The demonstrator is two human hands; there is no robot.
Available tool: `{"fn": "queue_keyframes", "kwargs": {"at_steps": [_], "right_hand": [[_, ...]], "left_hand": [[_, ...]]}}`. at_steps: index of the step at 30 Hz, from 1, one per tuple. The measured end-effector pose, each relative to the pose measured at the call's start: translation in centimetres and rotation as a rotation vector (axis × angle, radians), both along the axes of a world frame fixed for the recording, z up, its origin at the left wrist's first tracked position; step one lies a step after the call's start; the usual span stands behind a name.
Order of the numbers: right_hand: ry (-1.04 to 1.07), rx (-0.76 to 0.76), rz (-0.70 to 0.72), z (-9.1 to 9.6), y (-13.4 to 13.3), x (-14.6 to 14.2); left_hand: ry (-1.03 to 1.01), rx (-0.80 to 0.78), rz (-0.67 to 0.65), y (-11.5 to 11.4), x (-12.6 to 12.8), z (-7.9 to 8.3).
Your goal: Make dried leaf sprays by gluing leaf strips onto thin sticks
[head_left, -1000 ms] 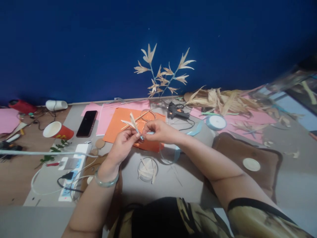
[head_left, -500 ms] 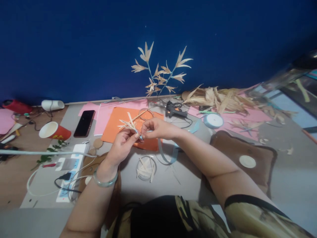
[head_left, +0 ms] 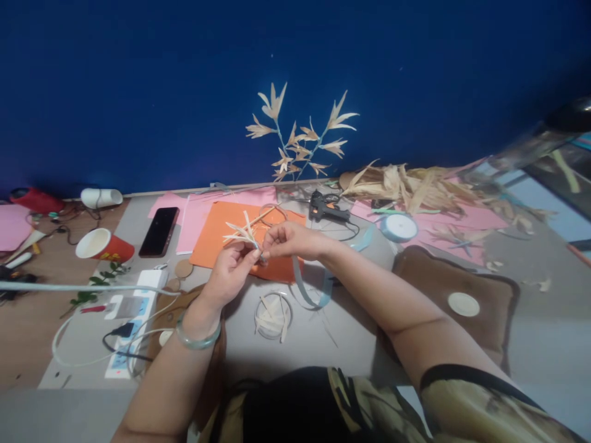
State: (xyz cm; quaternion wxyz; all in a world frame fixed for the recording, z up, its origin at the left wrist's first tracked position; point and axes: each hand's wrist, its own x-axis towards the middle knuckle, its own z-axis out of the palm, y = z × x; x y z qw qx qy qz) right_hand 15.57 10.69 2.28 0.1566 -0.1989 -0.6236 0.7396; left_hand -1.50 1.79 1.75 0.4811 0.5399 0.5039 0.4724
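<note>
Pale pointed petals of a corn-husk flower (head_left: 245, 230) stick up from my left hand (head_left: 234, 268), which pinches it near the base. My right hand (head_left: 292, 240) is closed at the flower's lower end, its fingertips pressed together on a light blue ribbon (head_left: 302, 288). That ribbon hangs in a loop below my right wrist. Both hands are nearly touching, above an orange sheet (head_left: 215, 237). Nearer to me, a round clear dish (head_left: 273, 315) holds cut pale strips. Exactly how the ribbon wraps the stem is hidden by my fingers.
Behind stands a branch of finished husk flowers (head_left: 300, 144). A glue gun (head_left: 329, 209), a ribbon roll (head_left: 398, 227) and dried husks (head_left: 406, 187) lie to the right. At left are a phone (head_left: 159, 231), a tipped paper cup (head_left: 105, 245) and a power strip (head_left: 138, 323) with cables.
My hands stay together at the flower's base, with only a slight shift of the fingers. The flower has turned a little, and the whole view has dipped slightly.
</note>
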Motion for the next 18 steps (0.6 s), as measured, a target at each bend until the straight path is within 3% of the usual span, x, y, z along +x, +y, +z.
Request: {"fn": "queue_keyframes", "kwargs": {"at_steps": [8, 18], "right_hand": [[-0.058, 0.137, -0.025, 0.0, 0.2, 0.0], [-0.138, 0.364, -0.278, -0.9, -0.8, -1.0]], "left_hand": [[-0.035, -0.035, 0.025, 0.5, 0.6, -0.1], [0.034, -0.041, 0.098, 1.0, 0.1, -1.8]]}}
